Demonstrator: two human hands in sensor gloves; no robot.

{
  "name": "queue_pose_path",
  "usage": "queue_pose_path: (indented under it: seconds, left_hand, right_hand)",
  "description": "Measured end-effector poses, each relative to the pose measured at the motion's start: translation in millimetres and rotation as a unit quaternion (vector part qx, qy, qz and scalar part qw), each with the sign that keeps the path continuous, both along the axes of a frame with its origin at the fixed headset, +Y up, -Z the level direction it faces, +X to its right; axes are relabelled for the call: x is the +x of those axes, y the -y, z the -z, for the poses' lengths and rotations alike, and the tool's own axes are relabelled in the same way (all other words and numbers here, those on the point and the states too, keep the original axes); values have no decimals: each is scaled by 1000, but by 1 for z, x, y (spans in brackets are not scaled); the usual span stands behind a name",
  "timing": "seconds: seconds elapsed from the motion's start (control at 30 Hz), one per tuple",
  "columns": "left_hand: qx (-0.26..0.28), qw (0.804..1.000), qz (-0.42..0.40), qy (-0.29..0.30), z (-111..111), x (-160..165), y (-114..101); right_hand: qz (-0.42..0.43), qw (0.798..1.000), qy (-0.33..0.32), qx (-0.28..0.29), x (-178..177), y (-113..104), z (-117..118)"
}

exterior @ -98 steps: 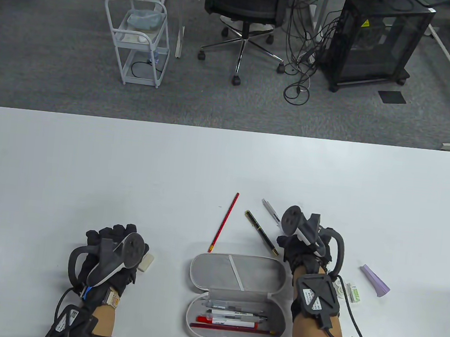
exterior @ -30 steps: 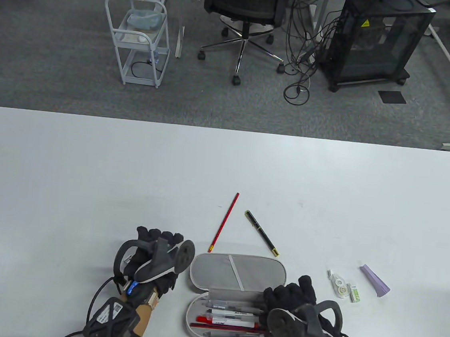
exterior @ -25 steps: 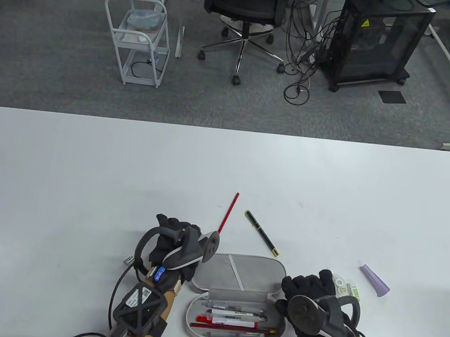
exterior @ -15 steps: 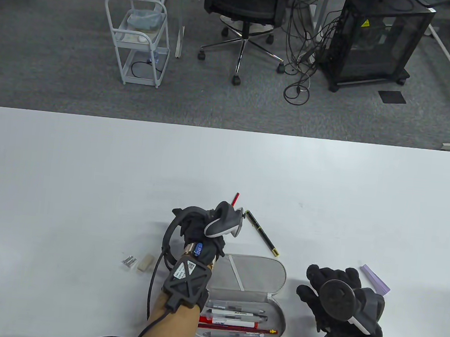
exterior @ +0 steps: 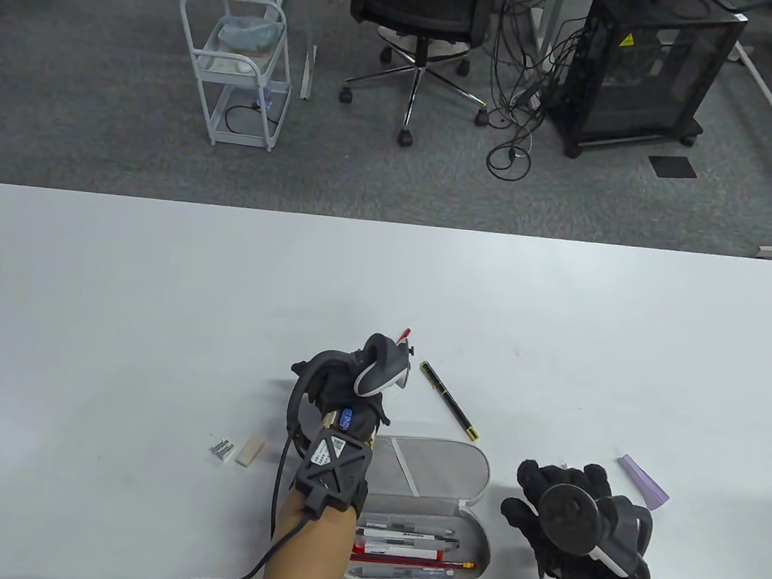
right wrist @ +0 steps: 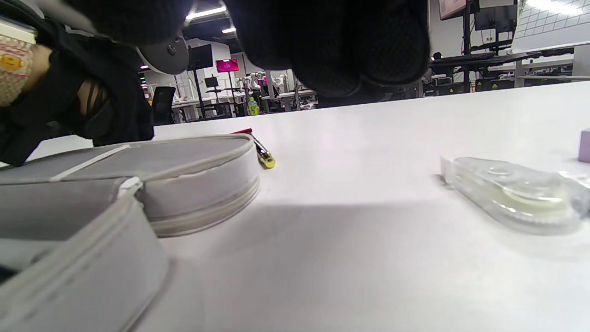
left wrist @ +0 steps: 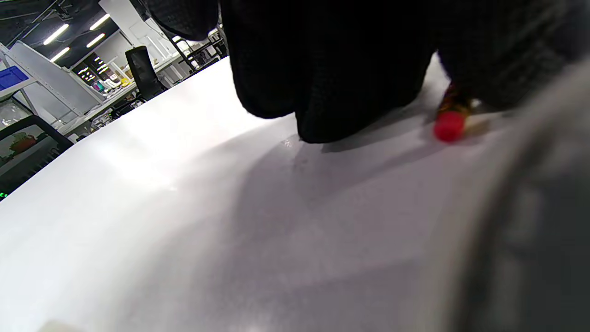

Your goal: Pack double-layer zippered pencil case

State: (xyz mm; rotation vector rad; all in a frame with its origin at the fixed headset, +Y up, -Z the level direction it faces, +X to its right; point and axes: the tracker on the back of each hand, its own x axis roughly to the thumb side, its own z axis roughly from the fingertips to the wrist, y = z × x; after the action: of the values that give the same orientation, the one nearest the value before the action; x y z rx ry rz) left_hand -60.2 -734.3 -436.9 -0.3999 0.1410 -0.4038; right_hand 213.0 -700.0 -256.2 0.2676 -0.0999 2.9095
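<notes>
The grey pencil case (exterior: 415, 506) lies open on the white table (exterior: 151, 292), its lid half flat and its tray half, nearer the person, already holding several pens and a red pencil; packing is judged partly done. Still outside the case: a red pencil (exterior: 406, 335) just beyond the lid, a black-and-gold pen (exterior: 449, 400) beside that pencil, an eraser (exterior: 250, 450) and a small silvery item (exterior: 221, 450) to the case's left, a correction tape dispenser (right wrist: 511, 193) and a lilac piece (exterior: 643, 481) to its right. Neither zip is closed. The left hand (exterior: 348, 389) is down over the red pencil beyond the lid; the left wrist view shows gloved fingers (left wrist: 332, 92) meeting the table beside the pencil's red end, but whether they pinch it cannot be told. The right hand (exterior: 559, 508) hovers to the case's right over the dispenser, fingers loosely curled, holding nothing visible. The hand hides the dispenser in the table view, and the left forearm covers part of the tray.
</notes>
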Motion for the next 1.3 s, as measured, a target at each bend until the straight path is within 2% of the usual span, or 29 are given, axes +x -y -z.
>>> queue_pose_path:
  seconds: [0.1, 0.23, 0.5, 0.63, 0.7, 0.73, 0.8, 0.87, 0.97, 1.07, 1.17, 1.3]
  left_hand:
    - [-6, 999, -8, 44, 2, 0, 1]
    - [-22, 998, -54, 32, 3, -10, 1]
    - [-34, 997, -51, 41, 1, -8, 2]
    - [-11, 995, -91, 37, -3, -19, -4]
    - [29, 992, -105, 60, -8, -25, -14]
    - [75, 988, -101, 88, -14, -27, -22]
    - [123, 976, -86, 159, -28, -26, -36]
    - [140, 961, -81, 223, -49, -21, -48]
    - [159, 929, -77, 324, -98, -9, -56]
    - [144, 903, -52, 402, -145, 3, -45]
    - [116, 886, -54, 445, -180, 8, -28]
    - [104, 879, -28, 465, -204, 8, -12]
  right_hand:
    - [4, 1000, 7, -11, 3, 2, 2]
    - [14, 1000, 12, -20, 5, 5, 4]
    - [11, 1000, 19, -19, 6, 5, 4]
    - [17, 1000, 18, -10, 9, 2, 3]
    - [20, 1000, 18, -11, 10, 2, 4]
    - [20, 1000, 19, -12, 11, 2, 5]
    - [20, 999, 24, -14, 14, 3, 7]
    - [27, 999, 36, -16, 20, 4, 10]
    - [53, 996, 69, -13, 36, 6, 14]
    - [71, 992, 102, -21, 51, 11, 18]
    - [83, 988, 129, -29, 62, 15, 21]
    - [87, 984, 149, -37, 69, 21, 22]
